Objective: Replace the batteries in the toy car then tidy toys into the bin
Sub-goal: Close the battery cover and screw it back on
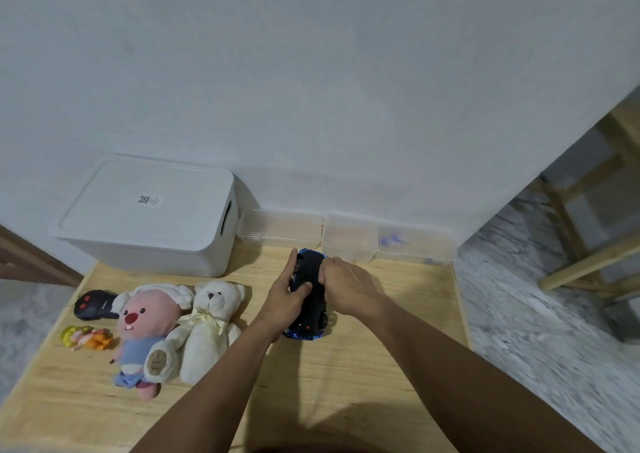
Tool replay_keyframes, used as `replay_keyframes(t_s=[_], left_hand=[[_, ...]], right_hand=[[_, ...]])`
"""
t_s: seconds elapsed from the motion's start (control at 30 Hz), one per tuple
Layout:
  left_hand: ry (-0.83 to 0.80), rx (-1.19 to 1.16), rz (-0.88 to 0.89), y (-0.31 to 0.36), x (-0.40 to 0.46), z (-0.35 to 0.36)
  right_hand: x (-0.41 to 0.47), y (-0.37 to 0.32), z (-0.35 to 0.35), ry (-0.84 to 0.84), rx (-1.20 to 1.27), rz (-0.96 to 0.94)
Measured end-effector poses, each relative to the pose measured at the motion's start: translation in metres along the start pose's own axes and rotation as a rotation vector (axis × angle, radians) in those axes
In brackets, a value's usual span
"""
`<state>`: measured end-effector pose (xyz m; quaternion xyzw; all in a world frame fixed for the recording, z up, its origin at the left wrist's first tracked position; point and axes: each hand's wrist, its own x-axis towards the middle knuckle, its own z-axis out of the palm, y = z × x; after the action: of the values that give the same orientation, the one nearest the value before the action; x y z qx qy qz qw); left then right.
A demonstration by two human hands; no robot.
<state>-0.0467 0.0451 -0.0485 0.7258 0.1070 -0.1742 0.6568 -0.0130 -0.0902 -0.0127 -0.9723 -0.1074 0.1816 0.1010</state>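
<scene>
Both arms are bare from the lower edge of the view up to the wrists, with no sleeve showing on either. The left hand (288, 298) and the right hand (349, 284) are bare too, with short, unpainted nails. The forearms are slim and smooth.

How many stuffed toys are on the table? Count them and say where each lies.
2. The pink stuffed toy lies left of the hands; the white teddy bear lies beside it, nearer the toy car. None seems hidden.
</scene>
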Motion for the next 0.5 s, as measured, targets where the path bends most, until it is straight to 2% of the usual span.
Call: replay_keyframes(t_s=[0.5], left_hand=[[-0.051,0.066,0.06,0.009,-0.006,0.013]], right_hand=[[-0.004,-0.008,-0.013,-0.01,-0.294,0.038]])
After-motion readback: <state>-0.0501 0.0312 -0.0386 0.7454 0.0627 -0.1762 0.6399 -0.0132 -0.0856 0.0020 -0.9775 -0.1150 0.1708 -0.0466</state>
